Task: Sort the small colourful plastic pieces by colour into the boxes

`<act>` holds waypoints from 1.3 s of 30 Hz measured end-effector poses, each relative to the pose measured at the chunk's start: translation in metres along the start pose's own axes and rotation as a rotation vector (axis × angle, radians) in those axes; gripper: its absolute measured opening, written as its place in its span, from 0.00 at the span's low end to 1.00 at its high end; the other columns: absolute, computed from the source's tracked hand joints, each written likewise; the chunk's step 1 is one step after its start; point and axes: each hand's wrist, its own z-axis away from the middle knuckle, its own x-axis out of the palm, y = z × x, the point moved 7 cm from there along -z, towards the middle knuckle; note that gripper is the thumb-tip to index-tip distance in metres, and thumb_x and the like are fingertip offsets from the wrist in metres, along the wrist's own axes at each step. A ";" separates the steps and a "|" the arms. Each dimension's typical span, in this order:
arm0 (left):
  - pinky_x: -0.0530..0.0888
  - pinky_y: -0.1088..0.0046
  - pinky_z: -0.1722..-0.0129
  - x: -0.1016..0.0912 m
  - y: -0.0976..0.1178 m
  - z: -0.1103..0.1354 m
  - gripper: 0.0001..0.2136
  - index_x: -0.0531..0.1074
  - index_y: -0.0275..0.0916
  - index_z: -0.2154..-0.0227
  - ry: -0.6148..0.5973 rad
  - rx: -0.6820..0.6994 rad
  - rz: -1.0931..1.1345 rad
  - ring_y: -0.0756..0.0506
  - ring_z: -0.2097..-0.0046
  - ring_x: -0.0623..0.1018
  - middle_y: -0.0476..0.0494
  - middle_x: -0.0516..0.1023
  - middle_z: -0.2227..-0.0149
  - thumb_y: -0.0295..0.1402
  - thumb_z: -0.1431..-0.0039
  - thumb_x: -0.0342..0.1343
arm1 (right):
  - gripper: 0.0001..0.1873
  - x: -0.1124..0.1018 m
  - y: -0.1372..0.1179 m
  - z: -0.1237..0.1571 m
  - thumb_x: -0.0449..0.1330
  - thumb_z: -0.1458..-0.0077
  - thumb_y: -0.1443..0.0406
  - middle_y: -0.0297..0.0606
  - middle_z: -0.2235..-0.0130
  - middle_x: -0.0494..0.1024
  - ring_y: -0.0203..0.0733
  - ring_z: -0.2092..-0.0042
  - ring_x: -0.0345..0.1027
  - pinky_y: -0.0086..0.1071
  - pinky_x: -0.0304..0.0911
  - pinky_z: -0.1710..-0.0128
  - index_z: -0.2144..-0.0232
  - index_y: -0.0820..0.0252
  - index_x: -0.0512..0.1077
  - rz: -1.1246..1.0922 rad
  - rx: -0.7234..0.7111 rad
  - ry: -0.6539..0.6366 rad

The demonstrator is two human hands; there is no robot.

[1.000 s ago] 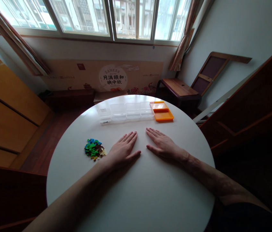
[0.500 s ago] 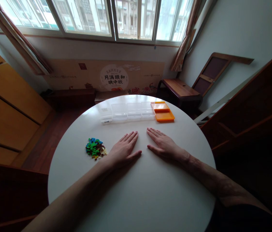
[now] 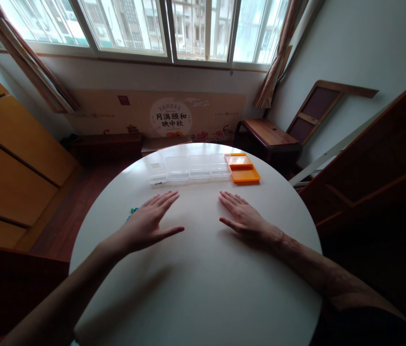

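Observation:
My left hand is open, raised over the left part of the white round table, its thumb spread from the fingers and nothing in it. It covers most of a pile of small building bricks; only a few green and blue ones peek out behind it. My right hand rests open with its palm down on the table, thumb apart, holding nothing. Beyond both hands stands a row of clear plastic boxes, with an orange tray at its right end.
A wooden chair stands past the table's far right edge. Behind the table are a printed cardboard panel and a window. Wooden cabinet doors line the left side, and dark wooden furniture is at the right.
My left hand has lifted from the table and moved left, now hiding most of the brick pile that was in plain sight. My right hand has stayed in place.

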 end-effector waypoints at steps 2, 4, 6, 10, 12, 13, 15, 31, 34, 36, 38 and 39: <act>0.66 0.48 0.25 -0.007 -0.028 0.021 0.52 0.53 0.47 0.21 -0.006 -0.046 0.001 0.29 0.23 0.64 0.38 0.61 0.22 0.69 0.39 0.60 | 0.43 0.000 0.000 0.000 0.50 0.24 0.41 0.46 0.19 0.52 0.54 0.18 0.44 0.57 0.45 0.19 0.19 0.53 0.50 -0.005 -0.002 0.006; 0.67 0.48 0.26 -0.010 -0.054 0.043 0.55 0.51 0.46 0.20 0.002 -0.092 0.009 0.29 0.24 0.65 0.37 0.59 0.21 0.70 0.42 0.62 | 0.43 0.001 0.001 0.000 0.50 0.25 0.41 0.46 0.19 0.52 0.54 0.18 0.44 0.56 0.45 0.19 0.19 0.53 0.50 -0.008 -0.001 0.006; 0.66 0.45 0.25 -0.007 -0.074 0.063 0.56 0.49 0.46 0.20 0.016 -0.133 0.013 0.28 0.24 0.65 0.37 0.58 0.21 0.71 0.42 0.61 | 0.43 0.002 0.002 0.000 0.50 0.25 0.41 0.46 0.19 0.52 0.54 0.18 0.44 0.56 0.44 0.19 0.19 0.53 0.51 -0.011 0.003 0.005; 0.64 0.43 0.24 0.011 -0.083 0.081 0.55 0.51 0.44 0.21 0.005 -0.172 0.001 0.26 0.23 0.64 0.33 0.58 0.21 0.69 0.42 0.61 | 0.43 0.004 0.002 0.000 0.51 0.25 0.40 0.47 0.19 0.52 0.54 0.18 0.45 0.56 0.44 0.19 0.20 0.54 0.51 -0.007 0.010 0.004; 0.63 0.43 0.24 0.017 -0.076 0.078 0.50 0.53 0.44 0.21 0.017 -0.190 -0.012 0.27 0.23 0.63 0.33 0.58 0.21 0.68 0.38 0.57 | 0.43 0.004 0.002 0.000 0.51 0.25 0.41 0.48 0.19 0.52 0.54 0.19 0.45 0.56 0.44 0.19 0.20 0.55 0.52 0.000 0.014 0.002; 0.63 0.43 0.24 0.020 -0.071 0.073 0.49 0.54 0.43 0.21 0.026 -0.195 -0.010 0.27 0.23 0.63 0.33 0.58 0.21 0.67 0.36 0.55 | 0.43 0.005 0.001 0.000 0.51 0.25 0.41 0.48 0.19 0.51 0.54 0.18 0.45 0.56 0.44 0.19 0.20 0.55 0.52 0.005 0.016 0.000; 0.61 0.44 0.23 0.024 -0.060 0.062 0.50 0.53 0.41 0.21 0.034 -0.193 -0.005 0.27 0.23 0.63 0.33 0.58 0.21 0.68 0.36 0.55 | 0.43 0.005 0.001 0.000 0.51 0.25 0.41 0.48 0.19 0.51 0.54 0.18 0.44 0.56 0.44 0.19 0.20 0.56 0.53 0.010 0.016 -0.003; 0.60 0.50 0.21 0.059 0.019 -0.056 0.36 0.60 0.36 0.24 0.034 -0.032 0.079 0.34 0.21 0.62 0.33 0.59 0.21 0.56 0.24 0.48 | 0.42 0.001 0.005 0.000 0.54 0.26 0.44 0.49 0.20 0.55 0.56 0.20 0.49 0.57 0.48 0.20 0.21 0.57 0.54 -0.003 0.023 0.069; 0.59 0.51 0.20 0.070 0.036 -0.081 0.36 0.60 0.36 0.24 0.021 0.002 0.089 0.35 0.21 0.61 0.32 0.59 0.21 0.55 0.24 0.48 | 0.41 -0.002 0.007 0.000 0.55 0.26 0.48 0.53 0.22 0.58 0.56 0.20 0.51 0.56 0.49 0.20 0.22 0.61 0.56 0.009 0.062 0.109; 0.58 0.52 0.20 0.076 0.044 -0.096 0.37 0.59 0.33 0.24 0.021 0.006 0.092 0.35 0.21 0.61 0.30 0.59 0.21 0.54 0.24 0.48 | 0.40 -0.003 0.009 0.000 0.55 0.26 0.50 0.54 0.22 0.59 0.57 0.21 0.52 0.56 0.50 0.20 0.22 0.63 0.57 0.015 0.075 0.122; 0.59 0.52 0.21 0.082 0.051 -0.109 0.36 0.59 0.33 0.24 0.031 0.007 0.101 0.34 0.22 0.62 0.30 0.59 0.22 0.54 0.24 0.48 | 0.39 -0.003 0.010 -0.001 0.55 0.26 0.51 0.54 0.22 0.60 0.57 0.21 0.53 0.56 0.51 0.20 0.22 0.63 0.57 0.015 0.073 0.132; 0.59 0.52 0.21 0.084 0.054 -0.115 0.36 0.59 0.34 0.24 0.038 0.012 0.108 0.34 0.22 0.62 0.30 0.60 0.22 0.54 0.23 0.48 | 0.38 -0.003 0.010 -0.002 0.55 0.26 0.52 0.54 0.22 0.60 0.57 0.21 0.53 0.56 0.51 0.20 0.22 0.62 0.57 0.014 0.071 0.139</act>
